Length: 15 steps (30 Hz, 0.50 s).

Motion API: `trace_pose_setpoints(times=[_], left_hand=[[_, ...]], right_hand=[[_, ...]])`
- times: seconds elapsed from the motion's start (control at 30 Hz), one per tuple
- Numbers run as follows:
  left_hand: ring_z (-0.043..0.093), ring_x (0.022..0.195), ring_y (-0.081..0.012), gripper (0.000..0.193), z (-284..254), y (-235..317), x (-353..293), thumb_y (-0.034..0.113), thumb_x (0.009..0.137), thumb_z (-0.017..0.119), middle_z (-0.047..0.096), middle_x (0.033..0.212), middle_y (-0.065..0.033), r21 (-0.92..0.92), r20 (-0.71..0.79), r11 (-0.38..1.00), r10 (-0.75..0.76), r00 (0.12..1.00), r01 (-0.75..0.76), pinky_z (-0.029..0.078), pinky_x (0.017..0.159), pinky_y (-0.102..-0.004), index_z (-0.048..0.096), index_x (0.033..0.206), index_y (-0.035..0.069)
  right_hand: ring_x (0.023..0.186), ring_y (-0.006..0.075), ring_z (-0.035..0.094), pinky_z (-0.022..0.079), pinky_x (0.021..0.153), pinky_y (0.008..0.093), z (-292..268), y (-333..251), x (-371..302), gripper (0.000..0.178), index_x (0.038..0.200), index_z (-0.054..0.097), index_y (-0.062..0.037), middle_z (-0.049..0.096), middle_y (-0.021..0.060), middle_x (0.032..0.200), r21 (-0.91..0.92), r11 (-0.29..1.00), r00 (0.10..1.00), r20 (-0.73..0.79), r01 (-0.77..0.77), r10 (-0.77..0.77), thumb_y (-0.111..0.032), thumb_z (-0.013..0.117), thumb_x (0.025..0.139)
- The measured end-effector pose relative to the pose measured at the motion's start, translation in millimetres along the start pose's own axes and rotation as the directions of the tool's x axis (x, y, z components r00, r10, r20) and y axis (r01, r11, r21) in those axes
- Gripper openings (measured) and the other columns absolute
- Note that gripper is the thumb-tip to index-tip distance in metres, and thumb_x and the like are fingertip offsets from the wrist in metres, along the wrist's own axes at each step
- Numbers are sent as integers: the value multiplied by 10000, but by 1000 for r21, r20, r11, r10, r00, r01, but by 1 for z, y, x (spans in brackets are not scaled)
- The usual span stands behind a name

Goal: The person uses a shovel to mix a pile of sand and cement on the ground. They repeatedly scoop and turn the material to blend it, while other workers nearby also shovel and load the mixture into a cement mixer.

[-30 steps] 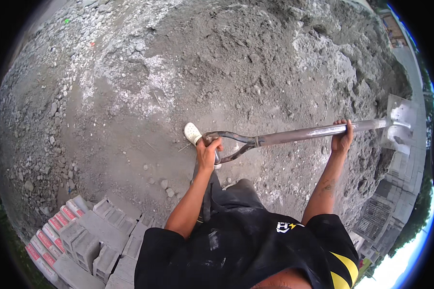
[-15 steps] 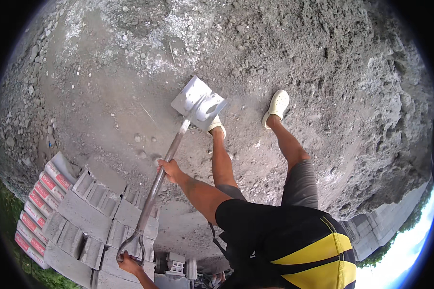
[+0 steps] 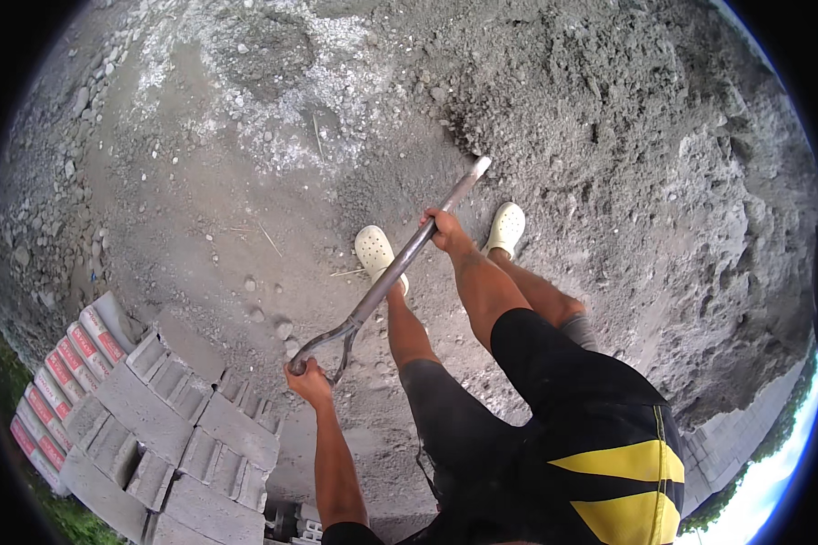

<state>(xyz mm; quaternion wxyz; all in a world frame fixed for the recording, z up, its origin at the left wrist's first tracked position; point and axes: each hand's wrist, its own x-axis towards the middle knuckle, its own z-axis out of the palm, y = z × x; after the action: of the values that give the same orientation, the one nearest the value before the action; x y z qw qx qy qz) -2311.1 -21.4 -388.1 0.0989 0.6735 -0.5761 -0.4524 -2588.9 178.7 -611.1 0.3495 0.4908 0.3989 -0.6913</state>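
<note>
A long-handled shovel (image 3: pixel 395 268) slants across the middle of the view, from lower left up to the right. My left hand (image 3: pixel 312 383) is closed around its D-shaped grip at the lower end. Further up, my right hand (image 3: pixel 444 229) wraps the metal shaft. The shaft's pale far end meets the grey, gravelly heap (image 3: pixel 591 118), where a dark, freshly disturbed patch shows; the blade itself is out of sight there. Beneath the shaft is my left foot in a cream clog (image 3: pixel 374 251), and my right clog (image 3: pixel 507 227) stands just right of the shaft.
Stacked concrete blocks (image 3: pixel 145 391) stand at the lower left, beside a pile of white and red bags (image 3: pixel 64 368). Loose stones (image 3: pixel 82 100) line the far left. White powder and a grey mound (image 3: pixel 264 54) lie at the top. A block wall (image 3: pixel 736 436) is at the lower right.
The shovel has swung rightward with both hands still on it. Its blade, lifted in plain sight before by my left foot, is now hidden at the heap. My feet have shifted slightly.
</note>
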Motion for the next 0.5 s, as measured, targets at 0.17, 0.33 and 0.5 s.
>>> trace_pose_setpoints(times=[0.17, 0.33, 0.5], left_hand=[[429, 437, -136, 145, -54, 47, -12, -77, 687, 526, 474, 606, -80, 47, 89, 992, 113, 990, -117, 356, 408, -270, 421, 752, -1], [428, 418, -133, 192, -113, 102, 14, -65, 668, 536, 486, 635, -70, -8, 293, 961, 267, 918, -276, 354, 382, -248, 454, 836, -22], [429, 423, -126, 150, -135, 205, -2, -53, 653, 541, 471, 593, -59, -16, 472, 878, 428, 771, -478, 349, 372, -249, 446, 755, 5]], right_hand=[[584, 212, 518, 473, 543, 373, 4, -8, -93, 93, 810, 480, -2, 495, 98, 671, 83, 996, 1000, -22, 25, -23, -81, 529, 801], [594, 214, 514, 476, 562, 378, 14, -18, -203, 92, 824, 475, -3, 491, 99, 667, 252, 947, 979, -78, 200, -186, -77, 520, 792], [621, 209, 530, 492, 617, 343, 3, -12, -302, 125, 882, 480, 6, 503, 100, 684, 505, 827, 969, -101, 247, -227, -98, 511, 819]])
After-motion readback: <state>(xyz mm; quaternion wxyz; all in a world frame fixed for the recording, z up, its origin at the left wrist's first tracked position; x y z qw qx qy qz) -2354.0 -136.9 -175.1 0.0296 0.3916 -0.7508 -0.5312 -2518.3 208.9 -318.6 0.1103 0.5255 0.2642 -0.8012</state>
